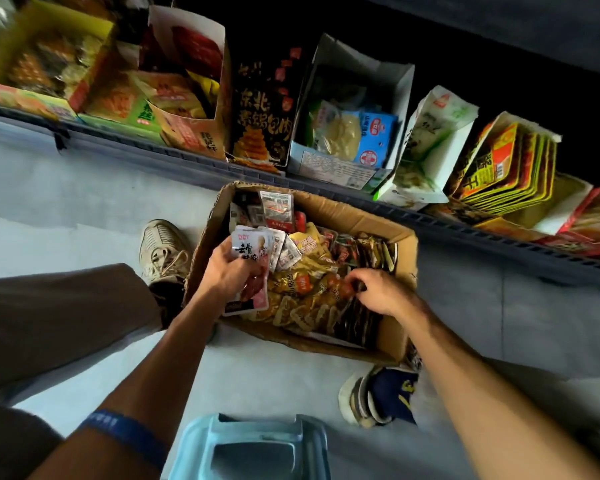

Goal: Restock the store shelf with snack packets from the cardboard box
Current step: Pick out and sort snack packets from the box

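Observation:
An open cardboard box (392, 336) stands on the floor below the shelf, full of mixed snack packets (309, 271). My left hand (226, 268) grips a fanned stack of white and pink packets (253, 244) over the box's left side. My right hand (374, 289) reaches into the box's right half, fingers curled and pinching a small orange-brown packet (343, 289). The store shelf (499, 233) runs across the top, its grey front rail just beyond the box.
The shelf holds open display cartons: a yellow one (42, 53), a black one (260, 116), a white-blue one (357, 133) and a stack of yellow-red packets (510, 168). A light blue plastic stool (253, 448) stands under me. My shoes (163, 247) (385, 396) flank the box.

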Available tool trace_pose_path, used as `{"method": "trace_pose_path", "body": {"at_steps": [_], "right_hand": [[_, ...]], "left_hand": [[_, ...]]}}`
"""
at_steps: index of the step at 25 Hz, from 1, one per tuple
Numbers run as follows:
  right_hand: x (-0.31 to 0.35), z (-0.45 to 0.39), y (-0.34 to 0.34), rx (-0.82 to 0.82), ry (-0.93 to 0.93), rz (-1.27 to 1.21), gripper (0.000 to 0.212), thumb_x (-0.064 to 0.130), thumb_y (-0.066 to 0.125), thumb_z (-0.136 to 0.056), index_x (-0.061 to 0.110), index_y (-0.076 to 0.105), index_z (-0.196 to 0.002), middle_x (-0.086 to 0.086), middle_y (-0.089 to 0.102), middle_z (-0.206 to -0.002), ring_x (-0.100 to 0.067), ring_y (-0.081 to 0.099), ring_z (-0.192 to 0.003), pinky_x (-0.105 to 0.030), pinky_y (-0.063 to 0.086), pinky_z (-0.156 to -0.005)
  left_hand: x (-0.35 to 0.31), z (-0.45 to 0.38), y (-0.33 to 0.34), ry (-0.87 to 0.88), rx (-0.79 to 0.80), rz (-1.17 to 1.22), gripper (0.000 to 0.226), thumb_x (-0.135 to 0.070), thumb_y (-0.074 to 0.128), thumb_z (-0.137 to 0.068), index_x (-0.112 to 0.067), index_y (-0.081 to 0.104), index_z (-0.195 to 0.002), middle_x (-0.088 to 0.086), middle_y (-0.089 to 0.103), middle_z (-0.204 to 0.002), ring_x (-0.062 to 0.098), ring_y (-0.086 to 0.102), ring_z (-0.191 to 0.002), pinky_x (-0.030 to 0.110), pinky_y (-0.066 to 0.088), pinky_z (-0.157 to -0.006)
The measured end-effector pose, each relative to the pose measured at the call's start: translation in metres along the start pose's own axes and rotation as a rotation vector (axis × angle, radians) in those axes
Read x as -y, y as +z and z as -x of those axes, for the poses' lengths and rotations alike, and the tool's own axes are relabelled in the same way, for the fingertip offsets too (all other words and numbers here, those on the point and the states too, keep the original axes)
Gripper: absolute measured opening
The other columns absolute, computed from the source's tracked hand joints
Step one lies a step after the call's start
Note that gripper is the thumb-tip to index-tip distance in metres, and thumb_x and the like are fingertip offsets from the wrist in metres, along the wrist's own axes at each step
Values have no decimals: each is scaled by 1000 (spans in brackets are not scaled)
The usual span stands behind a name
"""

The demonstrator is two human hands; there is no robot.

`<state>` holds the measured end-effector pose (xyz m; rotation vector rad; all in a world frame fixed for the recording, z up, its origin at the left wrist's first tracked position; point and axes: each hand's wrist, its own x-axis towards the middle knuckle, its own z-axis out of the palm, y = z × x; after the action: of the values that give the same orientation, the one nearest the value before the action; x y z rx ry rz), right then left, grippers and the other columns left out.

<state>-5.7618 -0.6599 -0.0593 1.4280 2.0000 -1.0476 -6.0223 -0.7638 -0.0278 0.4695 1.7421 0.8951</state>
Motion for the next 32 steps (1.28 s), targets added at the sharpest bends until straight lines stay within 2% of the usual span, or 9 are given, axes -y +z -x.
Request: {"method": "trace_pose_path", "body": {"at_steps": [3,7,11,16,20,23,25,28,32], "right_hand": [[-4,2,7,-14,-39,125,51,-2,56,-86,24,62,-130,-3,54,-141,-21,51,-129,-29,42,-102],[-1,-7,22,-139,-141,352,40,19,64,-86,22,63,-126,-2,64,-129,-20,55,-123,-36,38,-110],[18,-18,37,-337,-211,161,47,22,64,-90,19,54,-136,0,57,-138,-20,51,-126,-39,36,-110],[39,-34,46,-78,-75,19,91,39,75,-82,20,23,-155,-3,23,-161,-27,26,-146,-42,21,-119],[42,-32,34,-123,-142,-38,57,47,70,-85,26,50,-134,1,47,-141,-22,44,-132,-42,36,-110],[51,-17,22,402,-179,-52,46,49,75,-81,26,62,-119,6,59,-117,-17,56,-111,-35,49,-92],[50,-5,27,566,-150,102,42,41,73,-85,23,63,-122,6,60,-110,-15,56,-101,-26,47,-78],[37,2,47,358,-189,317,23,29,65,-90,25,68,-113,4,66,-109,-17,61,-95,-29,52,-78],[14,3,51,239,-108,176,25,37,59,-93,25,69,-114,2,67,-110,-18,64,-97,-34,55,-84]], "left_hand": [[2,3,1,-7,-21,-5,35,-7,68,-87,-27,63,-115,-3,70,-102,15,67,-94,25,50,-69],[-1,5,-2,-58,-73,33,35,-1,68,-86,-26,60,-109,-4,68,-95,12,64,-84,21,49,-57],[-6,4,-13,-106,-213,124,34,5,62,-86,-29,53,-88,-6,61,-88,12,58,-79,29,46,-64],[-19,2,-25,-23,-281,109,30,3,61,-81,-19,61,-100,7,70,-94,20,68,-82,37,54,-69],[-32,-5,-37,-14,-396,177,25,-1,63,-77,-24,55,-84,3,66,-88,23,67,-85,42,56,-78],[-33,-5,-31,-24,-368,192,28,4,60,-80,-22,53,-85,0,64,-88,20,65,-86,42,54,-78],[-30,-6,-20,-29,-297,181,28,6,58,-81,-21,55,-90,-1,63,-87,17,65,-82,33,51,-65],[-26,-1,-10,-26,-185,119,30,6,59,-84,-21,55,-96,-3,63,-88,9,66,-68,24,48,-55],[-15,1,-12,-48,-131,87,40,4,61,-81,-14,60,-116,2,71,-96,9,70,-73,27,49,-57]]}}
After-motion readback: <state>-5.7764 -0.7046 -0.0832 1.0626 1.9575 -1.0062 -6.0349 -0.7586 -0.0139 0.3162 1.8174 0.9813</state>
